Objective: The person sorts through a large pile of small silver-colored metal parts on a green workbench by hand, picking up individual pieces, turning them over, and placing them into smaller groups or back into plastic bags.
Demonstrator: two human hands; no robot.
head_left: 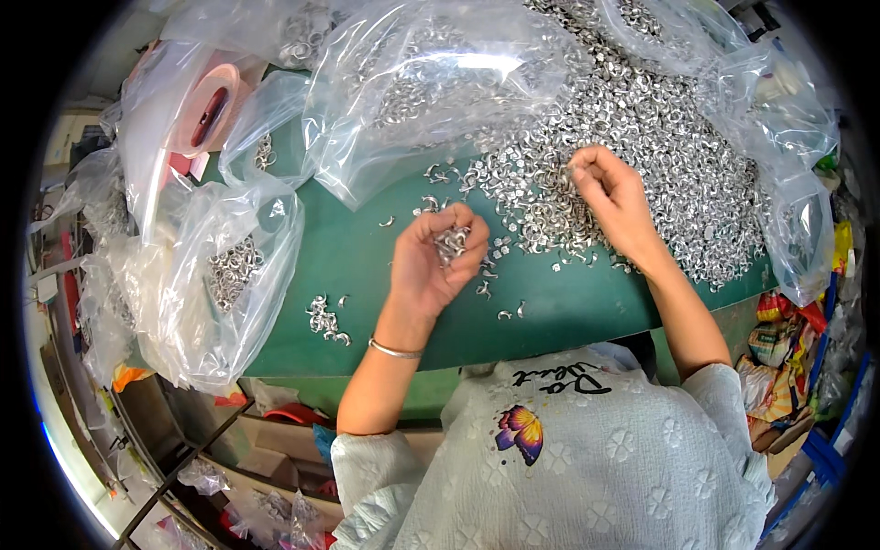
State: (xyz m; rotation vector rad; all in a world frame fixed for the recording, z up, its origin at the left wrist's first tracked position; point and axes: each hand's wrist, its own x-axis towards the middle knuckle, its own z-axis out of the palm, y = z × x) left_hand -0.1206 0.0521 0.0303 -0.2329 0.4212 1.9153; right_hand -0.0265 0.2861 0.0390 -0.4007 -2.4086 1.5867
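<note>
Metal pieces are filling the curled left hand; the heap is lying to its right, beneath the nearer right hand, which is apparently pinching one.

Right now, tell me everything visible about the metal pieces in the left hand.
The metal pieces look small, silvery and shiny, several in a jumbled cluster. They rest against the palm of the left hand, its fingers curled around them, over the green table. Fingers partly hide them, so I cannot count them.
</note>
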